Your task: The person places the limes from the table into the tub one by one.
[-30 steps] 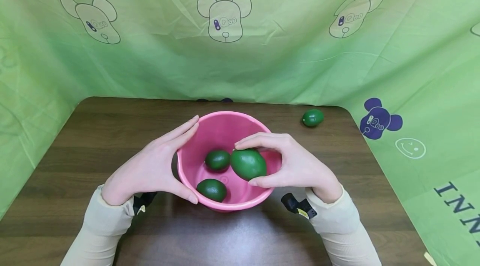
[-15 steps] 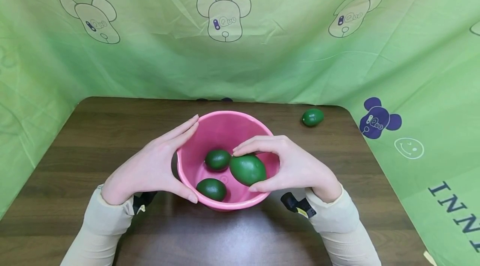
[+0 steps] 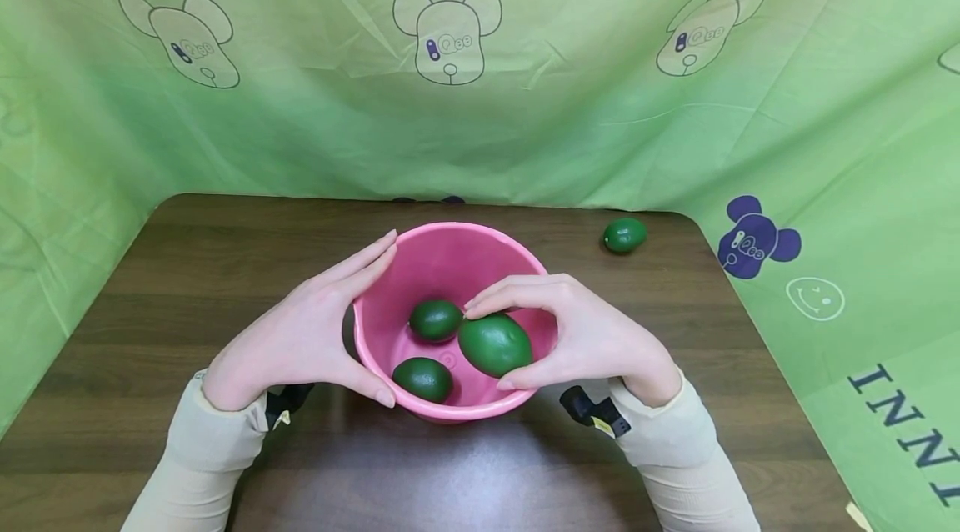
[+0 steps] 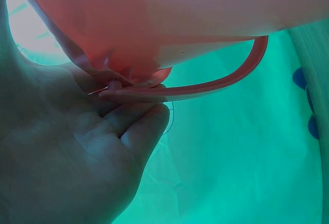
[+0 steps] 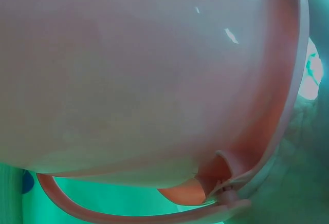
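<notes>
A pink bucket (image 3: 397, 261) stands on the dark wooden table (image 3: 187, 265). Two dark green avocados lie inside it, one in the middle (image 3: 435, 319) and one near the front wall (image 3: 423, 378). My right hand (image 3: 581, 336) holds a larger green avocado (image 3: 495, 343) between thumb and fingers, inside the bucket at its right. My left hand (image 3: 303, 332) rests against the bucket's left outer wall with straight fingers. The left wrist view shows the bucket wall (image 4: 169, 8), its handle (image 4: 205, 85) and my fingers (image 4: 139, 126). The right wrist view is filled by the bucket wall (image 5: 144, 75).
Another green avocado (image 3: 625, 235) lies on the table at the back right, near the edge. A green cloth with bear prints (image 3: 450, 40) hangs behind and drapes around the table's sides.
My right hand has lowered the large avocado a little deeper into the bucket. The left hand and the bucket have not moved.
</notes>
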Tool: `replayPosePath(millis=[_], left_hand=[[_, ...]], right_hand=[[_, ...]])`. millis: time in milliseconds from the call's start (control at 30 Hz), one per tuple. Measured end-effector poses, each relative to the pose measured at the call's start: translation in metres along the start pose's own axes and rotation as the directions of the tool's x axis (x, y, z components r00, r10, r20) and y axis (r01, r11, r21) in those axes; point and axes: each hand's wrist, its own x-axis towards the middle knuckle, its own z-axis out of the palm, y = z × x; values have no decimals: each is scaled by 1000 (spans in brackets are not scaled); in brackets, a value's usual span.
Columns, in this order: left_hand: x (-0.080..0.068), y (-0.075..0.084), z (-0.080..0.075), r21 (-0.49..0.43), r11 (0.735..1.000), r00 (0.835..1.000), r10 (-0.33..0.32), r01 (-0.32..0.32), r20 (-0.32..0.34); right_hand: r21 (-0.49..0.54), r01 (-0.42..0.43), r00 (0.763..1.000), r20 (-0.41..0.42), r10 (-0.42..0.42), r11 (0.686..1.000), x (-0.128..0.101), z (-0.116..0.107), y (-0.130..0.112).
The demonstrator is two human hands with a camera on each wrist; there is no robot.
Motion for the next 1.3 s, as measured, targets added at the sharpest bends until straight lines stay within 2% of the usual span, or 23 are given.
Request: replayPosePath(millis=[667,1033,1300], left_hand=[[0,1,0,-2,1000,1000,4,-4,-1],[0,0,0,-3,1000,1000,3,-3,-2],[0,1,0,-9,1000,1000,-3,3,-1]], right_hand=[[-18,3,1000,-14,-4,1000,0,0,0],[29,-50,998,-45,52,998,-3,1,-1],[25,6,994,-105,-3,1000,-3,0,-1]])
